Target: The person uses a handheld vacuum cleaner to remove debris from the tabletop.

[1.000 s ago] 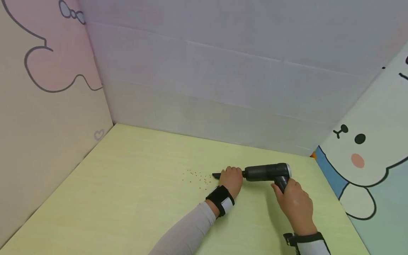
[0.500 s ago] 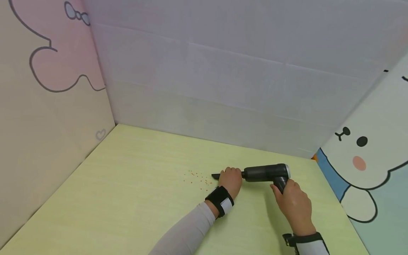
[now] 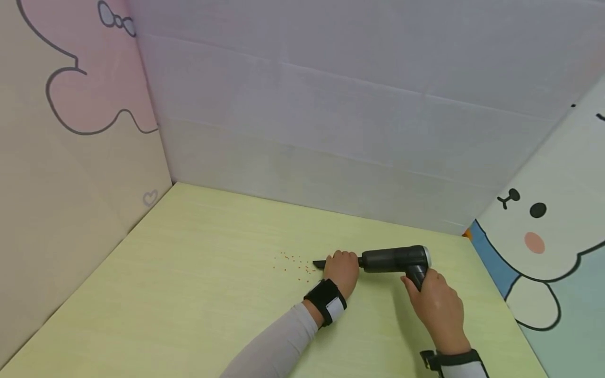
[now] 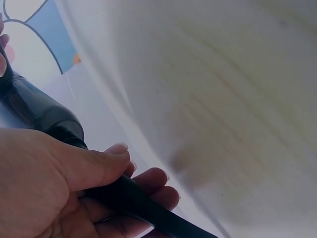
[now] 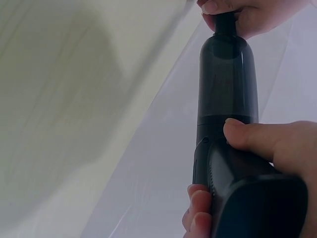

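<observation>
Pale walls enclose the yellow desk [image 3: 198,294] on three sides: a plain back wall [image 3: 302,105], a left wall [image 3: 71,210] with a pink drawing, and a right wall [image 3: 567,273] with a cartoon animal. Orange crumbs [image 3: 307,270] lie scattered on the desk. In the head view, the left hand hides part of the nozzle [image 3: 319,264]. The black handheld vacuum [image 3: 387,260] spans both hands roughly level, casting a shadow on the desk, its nozzle tip just beside the nearest crumbs; whether it touches the desk I cannot tell. The left hand [image 3: 342,272] grips the nozzle, thumb and fingers around it. The right hand [image 3: 438,304] grasps the handle, fingers wrapped round.
</observation>
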Motion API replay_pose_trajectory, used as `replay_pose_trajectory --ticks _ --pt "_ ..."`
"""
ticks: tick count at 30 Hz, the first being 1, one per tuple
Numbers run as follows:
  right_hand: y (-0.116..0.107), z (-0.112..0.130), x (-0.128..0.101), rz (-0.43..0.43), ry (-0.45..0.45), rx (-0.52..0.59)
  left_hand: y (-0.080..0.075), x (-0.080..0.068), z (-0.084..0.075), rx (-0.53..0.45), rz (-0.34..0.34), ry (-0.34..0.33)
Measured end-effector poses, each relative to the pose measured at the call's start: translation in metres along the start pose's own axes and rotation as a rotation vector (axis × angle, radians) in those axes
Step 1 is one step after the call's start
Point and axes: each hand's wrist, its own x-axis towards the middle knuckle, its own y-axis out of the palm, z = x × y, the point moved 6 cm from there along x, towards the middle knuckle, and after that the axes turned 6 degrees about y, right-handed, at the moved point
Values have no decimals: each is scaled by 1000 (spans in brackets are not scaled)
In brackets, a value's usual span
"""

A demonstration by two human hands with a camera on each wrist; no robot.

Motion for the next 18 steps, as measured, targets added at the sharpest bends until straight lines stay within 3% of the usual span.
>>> replay_pose_trajectory --ticks 6,18 --pt "1 -1 -2 11 6 -10 -5 -2 -1 0 25 1" --pt "-3 -2 -8 -46 -23 -11 -7 -7 -4 2 16 -8"
